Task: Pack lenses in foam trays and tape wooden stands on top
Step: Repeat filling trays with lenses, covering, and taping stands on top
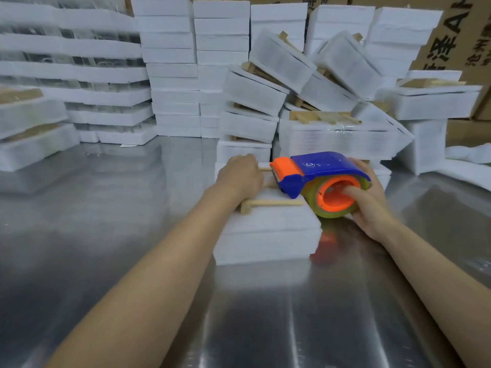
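A white foam tray (268,235) lies on the steel table in front of me, with a wooden stand (276,203) on its top. My left hand (239,176) lies over the far left part of the stand, knuckles up and fingers curled down on it. My right hand (369,200) grips a blue and orange tape dispenser (318,179), one finger inside the orange core of the tape roll. The dispenser's orange cutter end rests on the tray's top right beside my left hand. No lens is visible.
Packed foam trays with wooden stands (324,120) are piled loosely behind the work spot. Tall stacks of plain foam trays (172,75) line the back and left. Cardboard boxes (449,41) stand at the back right. The steel table (252,314) stretches toward me.
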A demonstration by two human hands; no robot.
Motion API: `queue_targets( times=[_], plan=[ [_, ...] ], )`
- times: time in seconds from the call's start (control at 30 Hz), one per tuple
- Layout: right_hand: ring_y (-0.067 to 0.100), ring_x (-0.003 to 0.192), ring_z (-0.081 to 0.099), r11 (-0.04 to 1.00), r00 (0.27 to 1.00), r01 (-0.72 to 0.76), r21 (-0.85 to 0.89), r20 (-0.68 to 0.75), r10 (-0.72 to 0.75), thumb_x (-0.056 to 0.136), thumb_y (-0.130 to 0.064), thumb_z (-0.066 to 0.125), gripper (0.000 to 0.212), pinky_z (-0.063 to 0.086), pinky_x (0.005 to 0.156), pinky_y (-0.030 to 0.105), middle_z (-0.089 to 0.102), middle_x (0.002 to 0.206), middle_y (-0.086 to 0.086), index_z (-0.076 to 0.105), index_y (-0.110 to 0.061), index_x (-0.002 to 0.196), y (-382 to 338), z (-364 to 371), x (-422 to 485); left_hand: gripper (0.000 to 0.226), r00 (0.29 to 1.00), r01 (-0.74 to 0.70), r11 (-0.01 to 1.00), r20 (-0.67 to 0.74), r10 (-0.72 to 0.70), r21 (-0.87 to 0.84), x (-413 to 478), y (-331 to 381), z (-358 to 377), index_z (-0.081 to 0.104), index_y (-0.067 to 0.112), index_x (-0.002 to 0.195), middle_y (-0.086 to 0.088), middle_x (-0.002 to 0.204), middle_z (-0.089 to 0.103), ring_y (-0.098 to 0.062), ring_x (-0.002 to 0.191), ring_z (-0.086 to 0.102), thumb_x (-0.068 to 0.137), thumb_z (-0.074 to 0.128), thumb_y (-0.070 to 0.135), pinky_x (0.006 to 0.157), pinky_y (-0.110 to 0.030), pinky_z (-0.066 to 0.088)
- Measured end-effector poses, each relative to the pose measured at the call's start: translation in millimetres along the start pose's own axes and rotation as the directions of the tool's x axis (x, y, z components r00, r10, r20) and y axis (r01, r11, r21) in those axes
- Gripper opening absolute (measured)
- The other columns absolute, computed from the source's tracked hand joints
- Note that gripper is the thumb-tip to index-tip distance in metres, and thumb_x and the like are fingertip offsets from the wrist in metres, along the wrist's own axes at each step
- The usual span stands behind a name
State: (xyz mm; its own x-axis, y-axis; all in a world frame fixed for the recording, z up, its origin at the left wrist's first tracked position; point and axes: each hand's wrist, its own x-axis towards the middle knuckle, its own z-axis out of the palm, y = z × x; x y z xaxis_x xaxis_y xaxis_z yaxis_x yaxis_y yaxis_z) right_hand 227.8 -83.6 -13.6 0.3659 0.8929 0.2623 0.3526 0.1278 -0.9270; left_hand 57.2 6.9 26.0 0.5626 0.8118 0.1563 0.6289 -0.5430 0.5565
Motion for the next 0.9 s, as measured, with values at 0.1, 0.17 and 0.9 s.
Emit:
queue_targets(
  times=[0.1,0.17,0.9],
  plan=[
    [0.022,0.099,0.066,0.997,0.980,0.032,0.077,-0.198,-0.016,0.079,0.010,0.065,0.074,0.053,0.083,0.034,0.066,0.119,0.005,0.044,-0.032,0.135,26,-63,-33,0.021,0.999,0.041,0.994,0.028,-0.044,0.105,4,-10,4,0.050,0.021,0.108,-0.007,0.122,0.056,-0.031,0.114,0.050,0.100,0.030,0.020,0.107,-0.045,0.034],
    [0.014,0.083,0.070,0.998,0.977,0.061,0.008,-0.207,-0.058,0.067,0.000,0.072,0.082,0.055,0.070,0.023,0.073,0.095,-0.005,0.046,-0.042,0.132,28,-78,-29,0.016,0.997,0.058,0.991,0.053,-0.064,0.119,6,-12,2,0.045,0.027,0.102,-0.004,0.120,0.057,-0.031,0.113,0.051,0.101,0.029,0.023,0.107,-0.044,0.034],
    [0.002,0.093,0.063,0.973,0.927,0.070,-0.220,-0.346,-0.145,0.080,0.022,0.051,0.062,0.053,0.069,0.013,0.061,0.115,0.000,0.048,-0.022,0.123,44,-153,-41,0.037,0.974,-0.064,0.800,-0.136,0.180,0.597,-6,77,38,0.058,0.009,0.119,-0.014,0.126,0.055,-0.033,0.121,0.047,0.086,0.045,0.001,0.099,-0.039,0.035]
  ],
)
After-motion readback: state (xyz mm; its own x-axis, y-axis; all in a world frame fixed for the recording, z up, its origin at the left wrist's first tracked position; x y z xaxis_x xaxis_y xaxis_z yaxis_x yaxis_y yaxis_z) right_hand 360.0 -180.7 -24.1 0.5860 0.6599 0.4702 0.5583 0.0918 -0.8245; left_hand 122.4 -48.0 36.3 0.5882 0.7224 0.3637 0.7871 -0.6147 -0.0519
